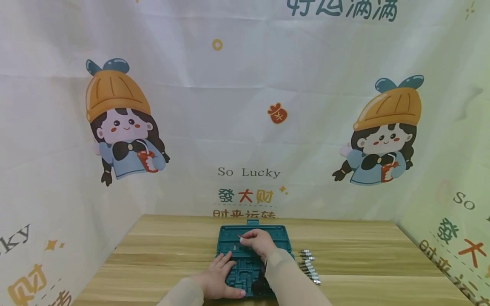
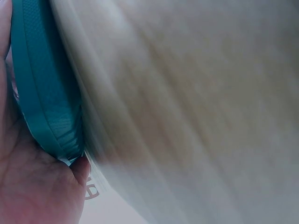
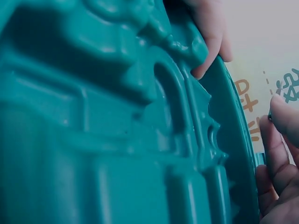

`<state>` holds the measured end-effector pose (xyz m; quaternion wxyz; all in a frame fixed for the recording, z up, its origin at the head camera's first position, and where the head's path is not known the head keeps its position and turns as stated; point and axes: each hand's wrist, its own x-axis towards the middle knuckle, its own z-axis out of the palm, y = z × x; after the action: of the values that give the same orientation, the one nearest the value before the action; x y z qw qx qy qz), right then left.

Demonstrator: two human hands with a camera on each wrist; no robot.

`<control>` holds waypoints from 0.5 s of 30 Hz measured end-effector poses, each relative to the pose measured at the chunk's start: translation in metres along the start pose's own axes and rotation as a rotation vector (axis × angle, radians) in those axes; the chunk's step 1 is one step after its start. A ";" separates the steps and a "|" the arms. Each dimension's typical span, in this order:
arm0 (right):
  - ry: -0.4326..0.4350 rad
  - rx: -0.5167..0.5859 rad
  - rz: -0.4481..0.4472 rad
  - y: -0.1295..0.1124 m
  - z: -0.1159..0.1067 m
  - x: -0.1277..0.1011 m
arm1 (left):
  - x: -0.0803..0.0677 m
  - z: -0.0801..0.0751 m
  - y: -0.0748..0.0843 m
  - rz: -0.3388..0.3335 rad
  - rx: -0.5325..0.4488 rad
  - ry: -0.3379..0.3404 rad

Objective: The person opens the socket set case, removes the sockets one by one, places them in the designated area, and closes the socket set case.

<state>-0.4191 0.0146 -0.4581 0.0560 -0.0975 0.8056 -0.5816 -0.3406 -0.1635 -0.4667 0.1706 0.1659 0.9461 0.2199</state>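
Note:
An open teal tool case lies on the wooden table, near its front edge. My left hand rests flat on the case's near left part, fingers straight and thumb along the front rim. My right hand hovers over the far part of the case and pinches a thin metal bit at its fingertips. The left wrist view shows the case's ribbed rim against my palm. Moulded slots of the case fill the right wrist view, with fingers at its right edge.
A row of several silver sockets lies on the table just right of the case. A black object sits at the case's near edge, partly hidden by my right sleeve. Printed cloth walls enclose the table on three sides.

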 end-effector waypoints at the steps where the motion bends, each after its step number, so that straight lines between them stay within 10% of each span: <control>1: 0.007 0.007 0.001 0.000 0.000 0.000 | 0.001 0.001 -0.002 -0.002 -0.001 0.001; 15: -0.042 -0.023 -0.024 -0.010 -0.016 -0.010 | -0.002 0.000 0.002 -0.007 0.025 0.024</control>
<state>-0.4119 0.0287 -0.4442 0.0648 -0.1202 0.8096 -0.5709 -0.3382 -0.1626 -0.4650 0.1578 0.1620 0.9513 0.2095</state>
